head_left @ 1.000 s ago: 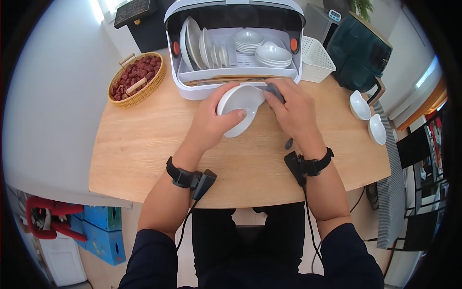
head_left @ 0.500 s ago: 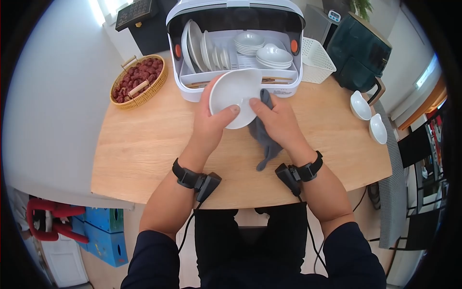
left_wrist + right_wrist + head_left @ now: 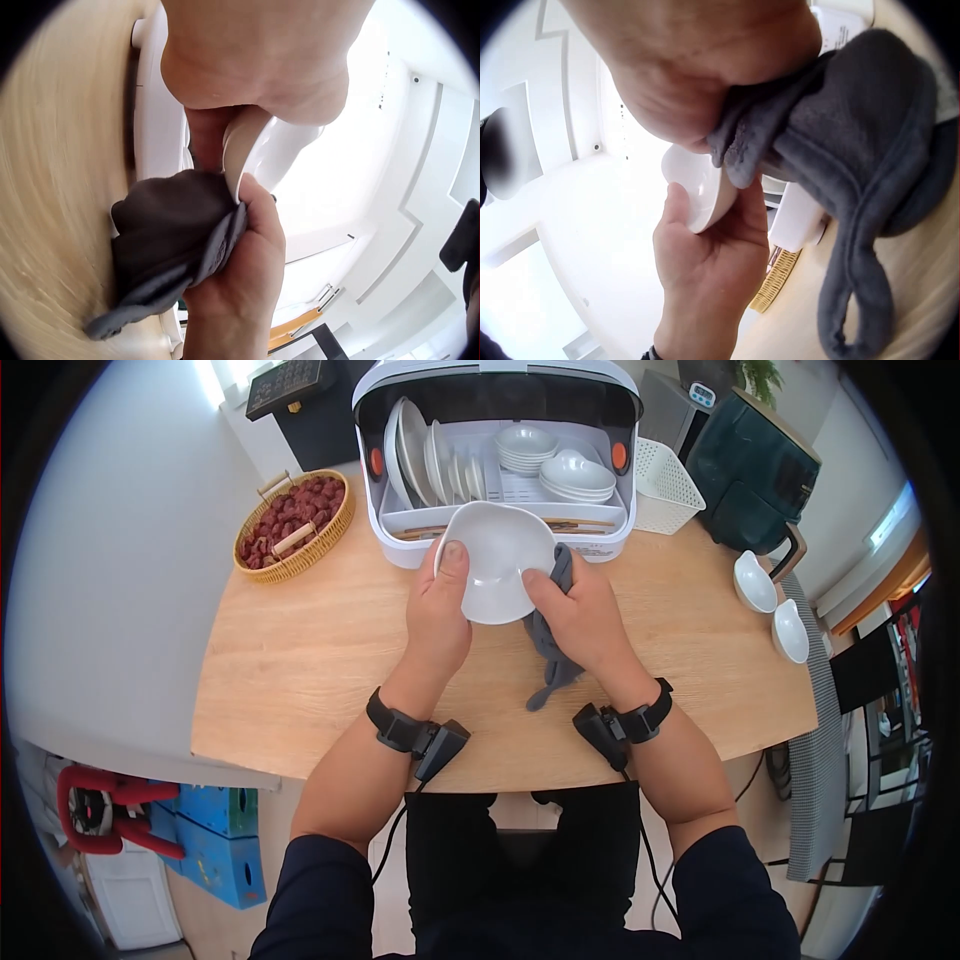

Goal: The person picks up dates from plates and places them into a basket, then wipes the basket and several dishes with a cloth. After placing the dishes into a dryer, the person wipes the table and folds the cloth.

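A white bowl (image 3: pixel 497 560) with a wavy rim is held up in front of the dish cabinet, its inside facing the head camera. The left hand (image 3: pixel 438 610) grips its left side, thumb over the rim. At the right side, the right hand (image 3: pixel 580 610) pinches the rim with its thumb and also holds a grey cloth (image 3: pixel 548 650) that hangs below the bowl. In the left wrist view the cloth (image 3: pixel 169 240) is bunched behind the bowl (image 3: pixel 251 146). A loop of the cloth (image 3: pixel 855 150) dangles in the right wrist view.
The open white cabinet (image 3: pixel 400 548) holds upright plates, stacked bowls and chopsticks. A wicker basket (image 3: pixel 330 540) of dark red fruit stands left. Rightward are a white perforated basket (image 3: pixel 665 485), a dark green appliance (image 3: pixel 750 470) and two small white bowls (image 3: pixel 754 582) (image 3: pixel 790 631) near the table's edge.
The bowl has turned to face the camera more squarely, and the left thumb has shifted up its rim. Since the earliest frame, the right hand has come lower, with the cloth now hanging visibly below it.
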Demonstrator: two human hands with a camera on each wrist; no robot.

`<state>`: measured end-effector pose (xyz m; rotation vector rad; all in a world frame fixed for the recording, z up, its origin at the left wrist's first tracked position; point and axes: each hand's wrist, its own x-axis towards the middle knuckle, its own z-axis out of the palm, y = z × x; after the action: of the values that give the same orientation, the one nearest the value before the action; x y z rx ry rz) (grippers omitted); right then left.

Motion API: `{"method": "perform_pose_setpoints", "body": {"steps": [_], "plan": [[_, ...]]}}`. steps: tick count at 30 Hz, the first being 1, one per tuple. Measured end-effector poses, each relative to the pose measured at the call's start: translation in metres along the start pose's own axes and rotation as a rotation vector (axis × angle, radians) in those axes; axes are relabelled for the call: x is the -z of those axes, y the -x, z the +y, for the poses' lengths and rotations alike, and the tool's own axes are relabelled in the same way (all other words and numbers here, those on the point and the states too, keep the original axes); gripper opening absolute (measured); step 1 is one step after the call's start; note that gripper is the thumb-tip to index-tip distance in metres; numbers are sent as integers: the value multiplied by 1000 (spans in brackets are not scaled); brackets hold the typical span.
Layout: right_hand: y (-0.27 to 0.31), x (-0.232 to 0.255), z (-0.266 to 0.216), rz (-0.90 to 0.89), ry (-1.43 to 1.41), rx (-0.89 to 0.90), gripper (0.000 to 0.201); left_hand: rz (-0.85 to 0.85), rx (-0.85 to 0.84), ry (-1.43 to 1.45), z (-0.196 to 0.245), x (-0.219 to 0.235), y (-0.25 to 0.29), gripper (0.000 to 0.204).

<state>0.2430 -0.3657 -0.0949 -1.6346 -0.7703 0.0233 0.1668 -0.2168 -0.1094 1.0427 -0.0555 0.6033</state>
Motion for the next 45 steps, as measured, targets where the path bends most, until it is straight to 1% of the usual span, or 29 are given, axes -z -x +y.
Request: {"method": "perform_pose_setpoints", "body": {"steps": [2,4,6,8,10,11,12,13,14,15,16,17,20,22,23,25,26,27,28,31,33,35,36,37,39,41,43,44,45], "plan": [[-3,10,2,8,53,-32,32,22,-30,-36,2,0,-1,47],[-6,15,1,2,113,-58,32,32,-160,-419,2,2,-3,41],[-6,17,-3,1,233,-62,32,61,-187,-534,5,4,-2,39],[-2,13,-9,-1,167,-28,34,88,-214,-652,8,8,-3,37],[0,9,-12,-7,100,9,35,161,-58,-660,7,16,-9,37],[0,8,-13,13,54,184,39,165,-60,-658,4,17,-9,37],[0,7,-13,35,6,358,43,102,95,-615,0,17,-9,36],[0,8,-14,35,6,359,43,36,250,-571,-3,16,-8,36],[0,8,-15,-38,-92,381,47,33,251,-572,-7,13,-6,36],[2,10,-15,-109,-189,398,50,-114,280,-685,-11,9,0,36],[3,8,-13,-145,-303,324,55,-264,310,-794,-14,6,5,35],[2,8,-11,-138,-301,320,55,-271,314,-793,-15,4,7,35],[0,9,-9,-283,-876,-196,56,-255,392,-527,-14,-3,10,34],[1,-2,-6,-268,-987,-280,57,-16,167,-381,-20,-7,6,34],[1,-8,-1,-254,-1095,-368,58,-18,165,-382,-18,-5,5,34],[1,-10,8,-303,-1162,-481,59,168,-122,-754,-2,-5,2,34],[3,-13,10,-297,-1179,-574,59,176,-123,-755,0,2,-1,34],[5,-17,9,-290,-1196,-669,58,229,-240,-920,-1,12,-6,31],[6,-16,-1,-244,-1152,-767,56,281,-358,-1086,-2,20,-10,30],[2,0,8,-344,-1116,-790,52,375,-467,-1198,-3,33,-19,35],[-1,10,1,-273,-1062,-774,43,383,-462,-1227,-1,38,-20,36],[-5,18,-3,-130,-783,-453,38,381,-453,-1252,0,39,-20,37],[-6,16,-12,30,-717,-357,33,369,-405,-1259,1,38,-19,38],[-6,20,-14,29,-713,-357,33,357,-356,-1265,2,36,-18,39],[-9,33,-15,-90,77,-69,36,338,-334,-1228,4,30,-15,38],[-5,23,-13,-128,111,-108,35,315,-316,-1195,7,25,-13,36],[-5,16,12,-183,11,-169,36,216,-199,-947,9,21,-9,32],[-7,18,13,-195,-32,-265,37,217,-198,-944,9,21,-9,32],[-8,19,13,-197,-27,-262,37,100,-119,-757,11,23,-10,30]]}}
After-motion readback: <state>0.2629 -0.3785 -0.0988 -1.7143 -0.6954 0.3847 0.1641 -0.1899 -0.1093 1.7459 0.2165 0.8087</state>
